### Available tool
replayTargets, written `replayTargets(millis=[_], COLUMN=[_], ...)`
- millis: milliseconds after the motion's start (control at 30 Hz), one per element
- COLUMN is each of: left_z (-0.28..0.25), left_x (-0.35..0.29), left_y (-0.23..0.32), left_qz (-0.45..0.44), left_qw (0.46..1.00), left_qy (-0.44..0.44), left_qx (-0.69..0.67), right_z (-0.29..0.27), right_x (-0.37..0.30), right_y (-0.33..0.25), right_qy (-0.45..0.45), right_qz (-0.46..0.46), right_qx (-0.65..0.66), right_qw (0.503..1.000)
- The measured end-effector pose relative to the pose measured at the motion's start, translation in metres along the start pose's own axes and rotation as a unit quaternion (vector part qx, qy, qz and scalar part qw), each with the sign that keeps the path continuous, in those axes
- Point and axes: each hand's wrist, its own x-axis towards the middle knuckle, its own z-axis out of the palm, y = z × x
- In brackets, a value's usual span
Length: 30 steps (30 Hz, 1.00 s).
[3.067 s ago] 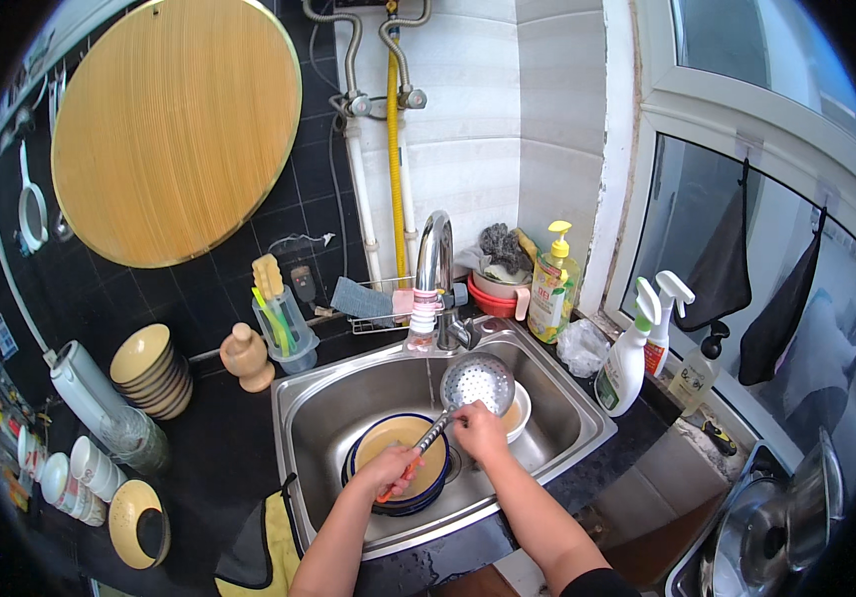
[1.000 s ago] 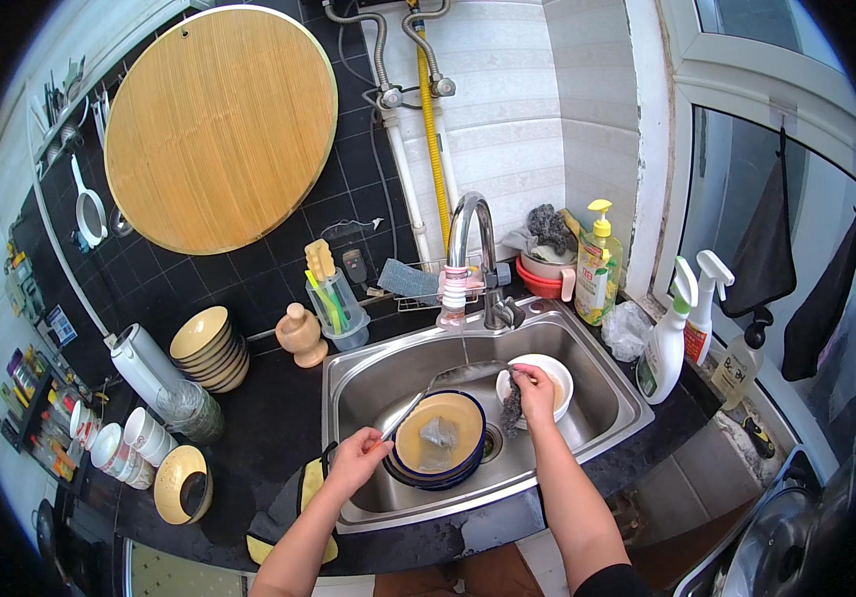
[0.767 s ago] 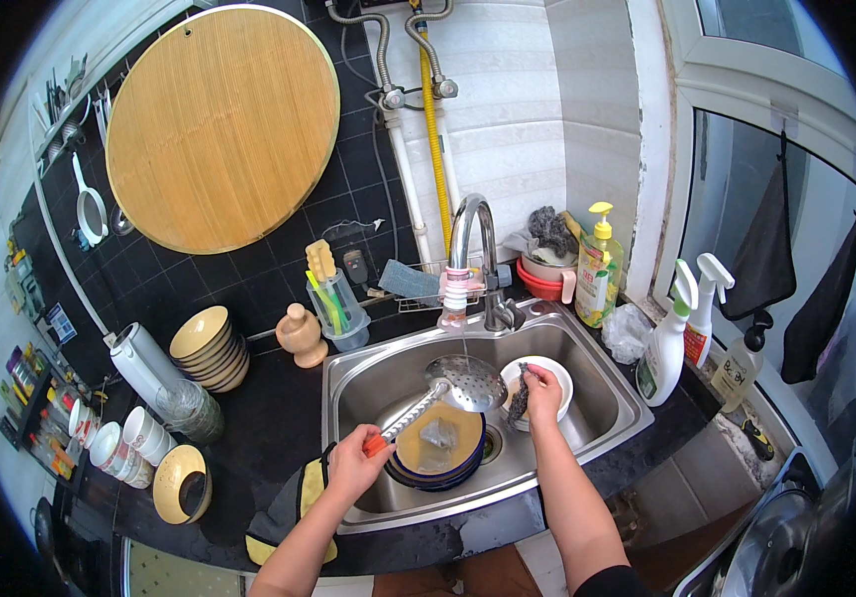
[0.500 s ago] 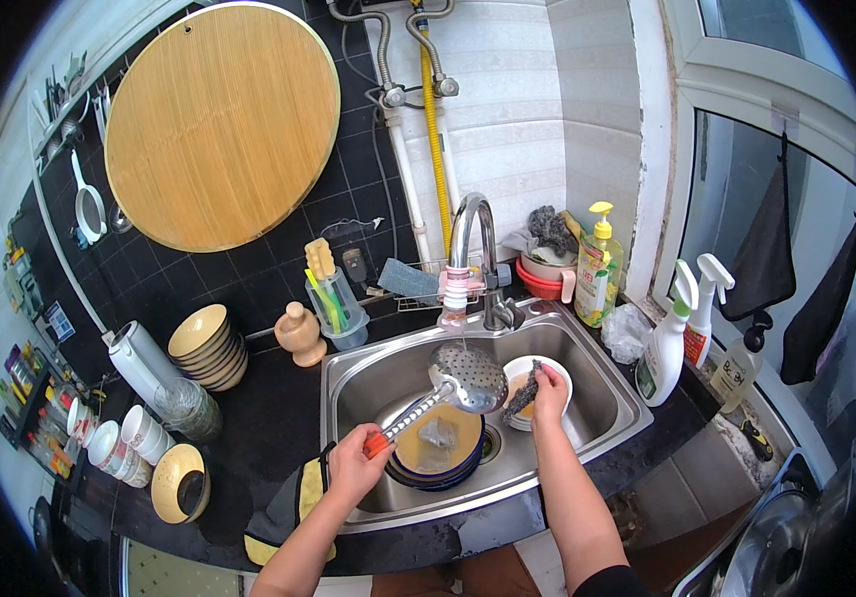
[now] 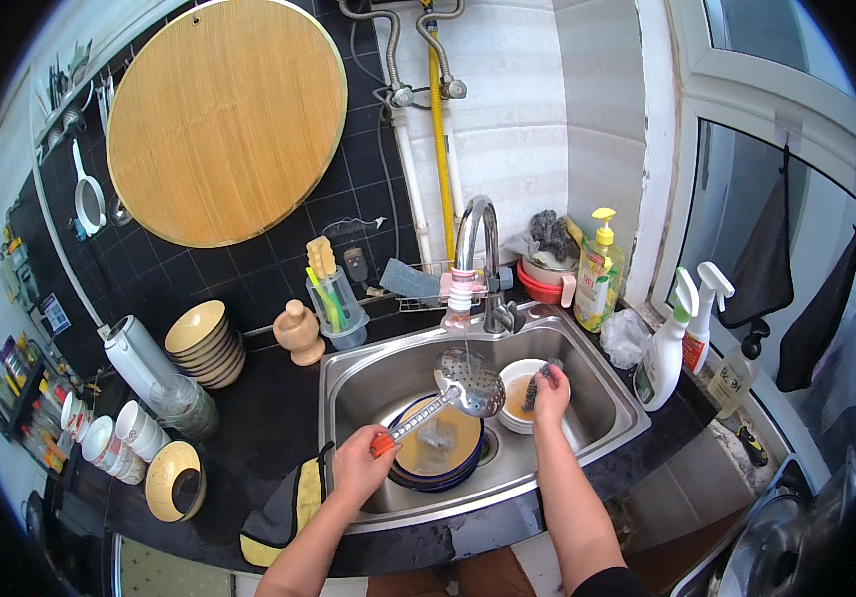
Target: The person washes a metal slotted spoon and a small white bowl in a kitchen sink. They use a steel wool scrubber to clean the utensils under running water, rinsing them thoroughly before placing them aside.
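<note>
My left hand (image 5: 358, 466) is closed round the orange end of a metal skimmer (image 5: 470, 382). Its perforated round head sits beneath the faucet (image 5: 459, 297), where a thin stream of water appears to fall on it. A dark steel wool scrubber (image 5: 532, 399) is pinched in my right hand (image 5: 550, 398), over the white bowls (image 5: 511, 374) in the sink's right part; my fingers partly cover it. Below the skimmer's handle stand blue-rimmed bowls (image 5: 460, 448), the top one holding cloudy water and a pale wad.
The steel sink (image 5: 597, 426) is set in a black counter (image 5: 259, 413). Stacked bowls (image 5: 196, 330), a wooden jar (image 5: 299, 334) and a grey-yellow cloth (image 5: 292, 502) lie left of it. A dish soap bottle (image 5: 598, 284) and spray bottles (image 5: 663, 358) stand right.
My right hand has lifted the scrubber slightly away from the skimmer, up and right over the white bowls. The skimmer head has shifted and turned a little under the faucet.
</note>
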Motion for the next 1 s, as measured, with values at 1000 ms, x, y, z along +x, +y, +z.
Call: replayTargets(millis=[1000], left_z=[0.052], left_x=[0.007], left_y=[-0.016], left_qz=[-0.101], left_qw=[0.990], left_qy=[0.001], left_qx=[-0.100], right_z=[0.104], right_x=[0.050], right_y=[-0.069], right_qy=[-0.178], right_qz=[-0.270], right_qx=[-0.401], right_qw=[0.857])
